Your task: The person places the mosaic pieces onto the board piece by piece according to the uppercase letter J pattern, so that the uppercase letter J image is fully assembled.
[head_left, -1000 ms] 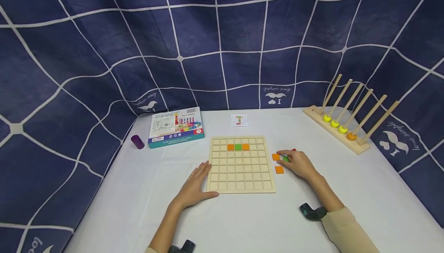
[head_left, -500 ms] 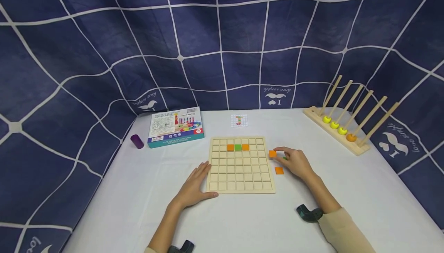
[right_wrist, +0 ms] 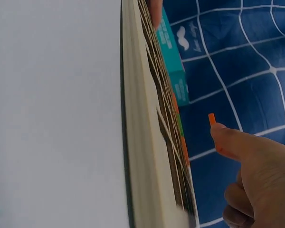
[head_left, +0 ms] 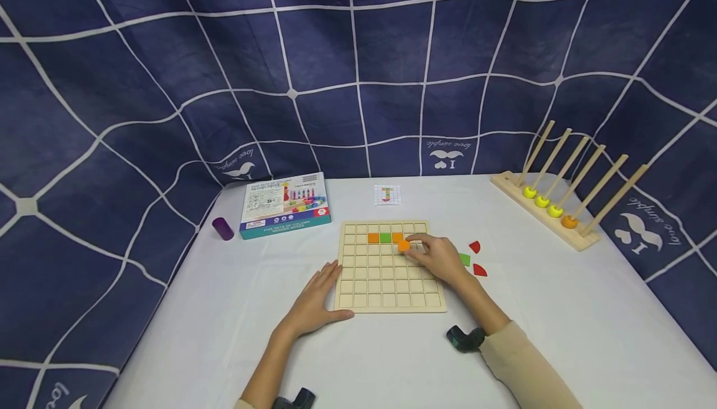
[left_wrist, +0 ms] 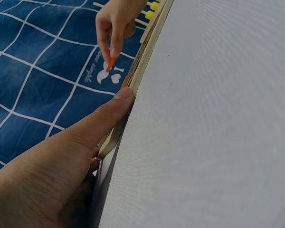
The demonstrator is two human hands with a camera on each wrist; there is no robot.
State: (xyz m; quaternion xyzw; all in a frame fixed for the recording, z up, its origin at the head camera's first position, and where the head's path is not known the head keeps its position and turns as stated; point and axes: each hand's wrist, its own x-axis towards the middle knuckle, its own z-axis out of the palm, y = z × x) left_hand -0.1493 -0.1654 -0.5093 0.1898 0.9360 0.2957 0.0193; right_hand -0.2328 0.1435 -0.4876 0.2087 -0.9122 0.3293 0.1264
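My right hand pinches an orange square tile between thumb and fingertips, over the upper right part of the wooden grid board. The right wrist view shows the same orange tile edge-on, raised off the board. Two orange tiles with a green tile between them lie in one row near the board's far side. My left hand rests at the board's near left corner, fingers along the left edge and thumb at the near edge.
Right of the board lie red quarter-round pieces and a green piece. Behind it is a small pattern card. A game box and purple cylinder stand left; a peg rack with beads stands far right.
My right hand has picked up the orange tile from beside the board and carried it left over the grid. The red pieces are uncovered; the other loose orange tile is hidden. My left hand stays put.
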